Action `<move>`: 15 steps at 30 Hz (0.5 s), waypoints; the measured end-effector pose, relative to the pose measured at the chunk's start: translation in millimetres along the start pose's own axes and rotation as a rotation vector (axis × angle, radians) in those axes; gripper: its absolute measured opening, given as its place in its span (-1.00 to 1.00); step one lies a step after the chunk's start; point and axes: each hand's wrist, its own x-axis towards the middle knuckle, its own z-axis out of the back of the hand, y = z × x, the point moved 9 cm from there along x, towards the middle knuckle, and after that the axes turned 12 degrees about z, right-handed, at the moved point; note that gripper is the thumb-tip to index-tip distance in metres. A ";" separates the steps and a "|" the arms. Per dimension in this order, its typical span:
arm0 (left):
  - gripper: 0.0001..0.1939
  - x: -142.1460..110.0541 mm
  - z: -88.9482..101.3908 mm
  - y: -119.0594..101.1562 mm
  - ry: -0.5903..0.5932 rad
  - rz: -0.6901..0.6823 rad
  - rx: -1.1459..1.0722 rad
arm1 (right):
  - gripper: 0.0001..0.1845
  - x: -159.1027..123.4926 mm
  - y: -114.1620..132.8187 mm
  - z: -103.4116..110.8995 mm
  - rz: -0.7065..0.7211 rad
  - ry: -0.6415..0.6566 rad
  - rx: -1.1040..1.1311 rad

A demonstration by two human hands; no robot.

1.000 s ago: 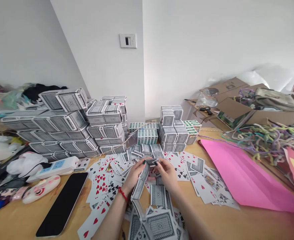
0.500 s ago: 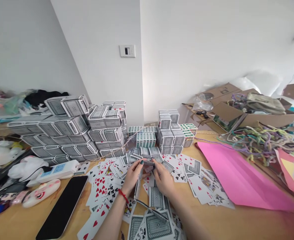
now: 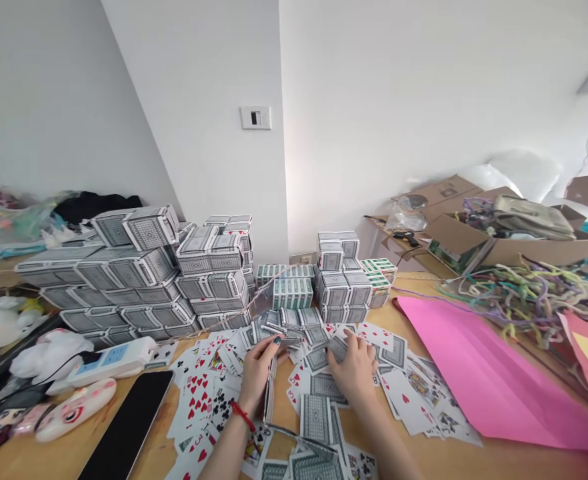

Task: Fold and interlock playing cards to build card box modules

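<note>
My left hand [image 3: 260, 370], with a red cord at the wrist, pinches the upper end of a joined strip of playing cards [image 3: 270, 393]. The strip stands on edge beside the wrist and bends toward the table's front. To its right, my right hand [image 3: 355, 370] has its thumb and fingers around a face-down playing card [image 3: 337, 348]; part of the card is hidden under the fingers. Loose cards [image 3: 316, 417] lie between my forearms, some face down with grey patterned backs. Face-up cards [image 3: 197, 393] spread out left of my left hand.
Stacked blocks made of cards [image 3: 149, 267] rise at the back left, with a smaller stack [image 3: 341, 287] at the right. Green card boxes [image 3: 293, 293] stand between them. A black phone [image 3: 129, 427], a power strip [image 3: 111, 363], pink paper [image 3: 489, 373] and tangled yarn [image 3: 519, 293] lie around.
My right hand has left the left hand and moved right, onto a loose face-down card. The left hand keeps its hold on the card strip, shifted slightly left. The view has tilted up a little.
</note>
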 end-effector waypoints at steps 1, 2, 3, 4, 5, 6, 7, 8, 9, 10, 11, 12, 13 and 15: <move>-0.68 0.1 0.2 0.0 0.002 -0.004 0.006 | -0.48 0.1 -3.3 -1.0 -0.007 0.000 0.009; -0.68 0.2 0.0 0.2 0.009 -0.005 0.016 | -0.50 0.3 -5.8 -0.8 -0.012 -0.008 0.023; -0.67 0.2 0.0 0.4 0.016 -0.004 0.029 | -0.53 0.7 -7.8 0.5 -0.015 -0.023 0.040; -0.67 0.2 0.2 0.5 0.021 -0.003 0.043 | -0.56 1.1 -9.0 2.5 -0.016 -0.041 0.061; -0.67 0.4 0.6 0.7 0.024 -0.002 0.056 | -0.59 1.7 -9.7 4.8 -0.015 -0.059 0.091; -0.67 0.7 1.1 0.8 0.025 -0.001 0.068 | -0.61 2.3 -10.0 6.9 -0.012 -0.076 0.135; -0.67 1.1 1.7 0.9 0.024 -0.003 0.076 | -0.63 3.0 -10.1 8.8 -0.012 -0.091 0.196; -0.68 1.5 2.0 0.9 0.021 -0.008 0.083 | -0.64 3.5 -10.5 10.3 -0.017 -0.104 0.268; -0.68 1.8 2.4 0.6 0.015 -0.016 0.086 | -0.65 4.0 -11.2 11.5 -0.030 -0.117 0.346; -0.67 2.0 2.6 0.4 0.007 -0.024 0.087 | -0.65 4.2 -12.4 12.2 -0.053 -0.128 0.426; -0.66 2.1 2.7 0.2 -0.003 -0.031 0.086 | -0.66 4.3 -13.7 12.0 -0.084 -0.135 0.506; -0.65 2.0 2.7 0.2 -0.013 -0.035 0.085 | -0.67 4.1 -14.8 10.5 -0.123 -0.136 0.596; -0.64 1.7 2.6 0.4 -0.023 -0.036 0.083 | -0.67 3.8 -14.8 7.9 -0.160 -0.131 0.689; -0.63 0.9 2.5 1.2 -0.039 -0.031 0.069 | -0.69 3.1 -9.8 0.7 -0.211 -0.102 0.871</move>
